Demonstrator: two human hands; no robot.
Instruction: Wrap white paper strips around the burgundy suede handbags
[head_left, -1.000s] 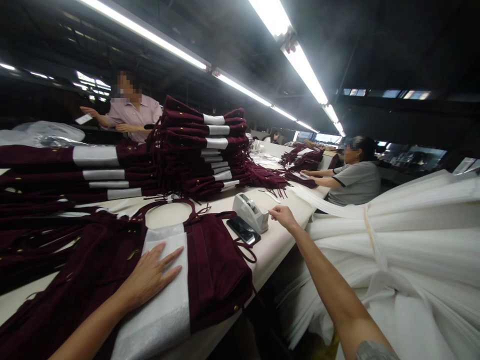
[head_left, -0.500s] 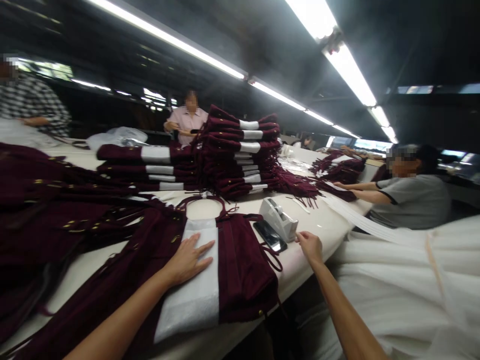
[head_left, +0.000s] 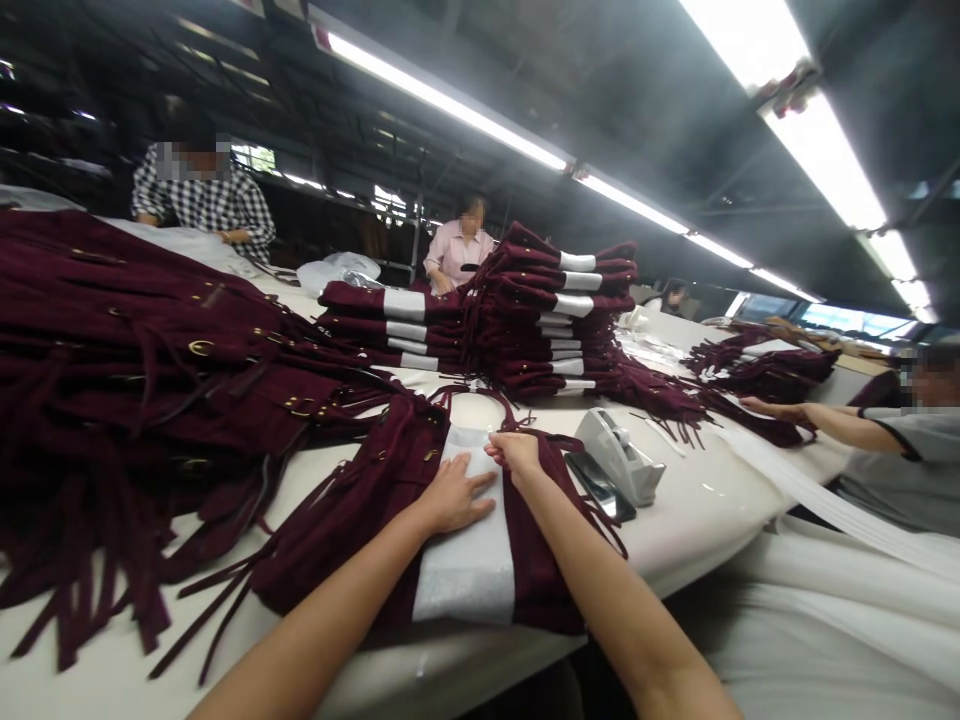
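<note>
A maroon bag (head_left: 397, 450) with straps and fringe lies flat on the table, a white foam wrap (head_left: 469, 570) banded round its middle. My left hand (head_left: 459, 495) rests on the wrap with its fingers spread, pressing it down. Above the wrap's upper part is my right hand (head_left: 516, 452), its thumb and finger pinched on a small piece of clear tape that barely shows. To the right of the bag stands a grey tape dispenser (head_left: 619, 455), and a dark phone (head_left: 600, 490) lies beside it, partly hidden.
Loose maroon bags (head_left: 150, 340) are heaped on the left. Wrapped bags (head_left: 555, 330) are stacked behind. White sheeting (head_left: 840, 610) hangs at the right edge of the table (head_left: 675, 540). Co-workers stand across the table, and a person in grey (head_left: 915, 450) works at the right.
My right hand has moved left from the tape dispenser to the white wrap, still pinched. My left hand stays flat on the wrap. The view has swung left.
</note>
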